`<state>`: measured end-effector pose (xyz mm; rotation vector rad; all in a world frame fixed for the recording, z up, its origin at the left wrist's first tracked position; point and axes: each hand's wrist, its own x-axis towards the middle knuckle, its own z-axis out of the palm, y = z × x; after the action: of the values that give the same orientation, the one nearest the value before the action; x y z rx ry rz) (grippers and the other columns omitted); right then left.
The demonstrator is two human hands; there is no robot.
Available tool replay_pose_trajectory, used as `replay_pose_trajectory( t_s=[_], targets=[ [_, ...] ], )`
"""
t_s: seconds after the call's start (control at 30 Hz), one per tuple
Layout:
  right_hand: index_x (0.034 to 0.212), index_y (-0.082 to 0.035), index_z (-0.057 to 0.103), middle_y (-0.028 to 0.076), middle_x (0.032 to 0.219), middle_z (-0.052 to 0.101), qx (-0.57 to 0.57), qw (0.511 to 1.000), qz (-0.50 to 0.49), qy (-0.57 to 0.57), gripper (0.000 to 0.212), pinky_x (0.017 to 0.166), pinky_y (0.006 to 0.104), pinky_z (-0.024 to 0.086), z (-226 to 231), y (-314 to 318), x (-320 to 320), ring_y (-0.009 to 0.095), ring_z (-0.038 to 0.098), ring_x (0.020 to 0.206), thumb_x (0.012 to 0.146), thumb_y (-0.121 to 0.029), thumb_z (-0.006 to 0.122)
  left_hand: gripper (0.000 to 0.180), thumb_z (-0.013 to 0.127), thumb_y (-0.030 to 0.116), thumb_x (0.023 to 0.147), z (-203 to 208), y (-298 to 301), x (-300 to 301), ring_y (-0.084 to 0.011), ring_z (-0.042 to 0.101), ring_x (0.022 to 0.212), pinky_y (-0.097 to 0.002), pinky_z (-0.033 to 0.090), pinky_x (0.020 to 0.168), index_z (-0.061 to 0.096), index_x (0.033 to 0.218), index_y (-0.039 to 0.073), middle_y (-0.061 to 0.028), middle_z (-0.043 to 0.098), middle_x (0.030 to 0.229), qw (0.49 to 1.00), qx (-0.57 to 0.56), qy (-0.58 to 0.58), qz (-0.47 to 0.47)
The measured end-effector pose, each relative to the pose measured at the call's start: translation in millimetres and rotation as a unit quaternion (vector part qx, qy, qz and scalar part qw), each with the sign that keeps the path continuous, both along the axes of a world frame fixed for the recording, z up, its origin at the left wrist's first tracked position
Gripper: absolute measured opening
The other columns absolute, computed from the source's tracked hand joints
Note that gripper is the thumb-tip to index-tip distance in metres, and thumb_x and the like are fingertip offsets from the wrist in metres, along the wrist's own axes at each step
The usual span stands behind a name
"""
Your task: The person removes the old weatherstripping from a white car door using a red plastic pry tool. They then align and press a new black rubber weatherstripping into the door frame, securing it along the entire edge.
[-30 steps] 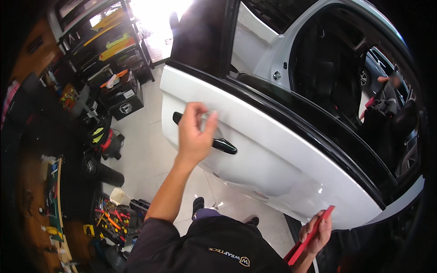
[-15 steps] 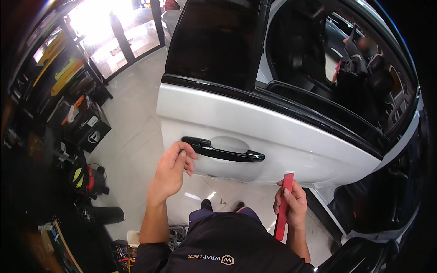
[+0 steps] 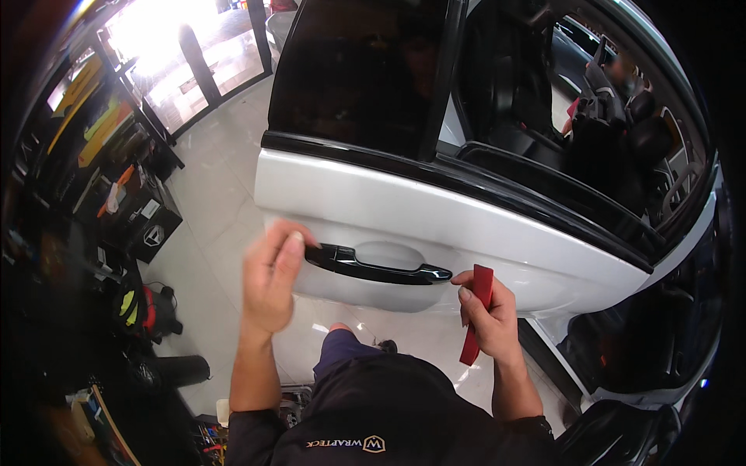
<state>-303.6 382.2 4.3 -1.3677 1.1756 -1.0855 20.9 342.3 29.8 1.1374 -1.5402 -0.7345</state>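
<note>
A white car door (image 3: 342, 182) stands in front of me with a glossy black door handle (image 3: 381, 269) across it. My left hand (image 3: 270, 276) is at the handle's left end, fingers bent toward it; motion smears them, and I cannot tell whether they grip. Close to the handle's right end, my right hand (image 3: 495, 314) is closed around a flat red strip (image 3: 482, 284), like a squeegee, held tilted with its top end above the fingers. One fingertip of that hand points at the handle's right tip, touching it or nearly so.
Through the door's window, dark car seats (image 3: 509, 101) show. The black door sill (image 3: 548, 361) and car interior lie at the right. Shelving, a black box (image 3: 151, 233) and a black cylinder (image 3: 179, 370) stand on the left. Glass doors (image 3: 225, 54) are at the far left.
My right hand has moved up and left with the red strip, nearer the handle's right end. My left hand has shifted slightly left and up. One knee has come into view below.
</note>
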Motion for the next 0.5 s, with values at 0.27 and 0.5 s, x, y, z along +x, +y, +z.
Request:
replay_pose_trajectory(
  t_s=[0.27,0.5],
  targets=[
    [0.111,0.002,0.067,0.016,0.106,0.064,-0.249,0.938,-0.113,0.214,0.025,0.084,0.0326,0.051,51.0,-30.4,37.1,0.028,0.065,0.094,0.086,0.001,0.067,0.023,0.070,0.019,0.094,18.6,-104.1,53.2,-0.0113,0.039,0.064,-0.0294,0.033,0.057,0.067,0.101,-0.002,-0.0006,0.043,0.072,0.978,-0.140,-0.067,0.142],
    [0.119,-0.001,0.068,0.016,0.126,0.060,-0.347,0.860,-0.208,0.312,0.034,0.076,0.0290,0.055,60.5,-60.2,65.0,0.024,0.066,0.101,0.085,0.001,0.070,0.016,0.075,0.010,0.087,46.0,-109.8,46.4,-0.0116,0.036,0.054,-0.0292,0.030,0.050,0.067,0.089,-0.003,-0.0039,0.043,0.069,0.963,-0.205,-0.159,0.077]
  ],
)
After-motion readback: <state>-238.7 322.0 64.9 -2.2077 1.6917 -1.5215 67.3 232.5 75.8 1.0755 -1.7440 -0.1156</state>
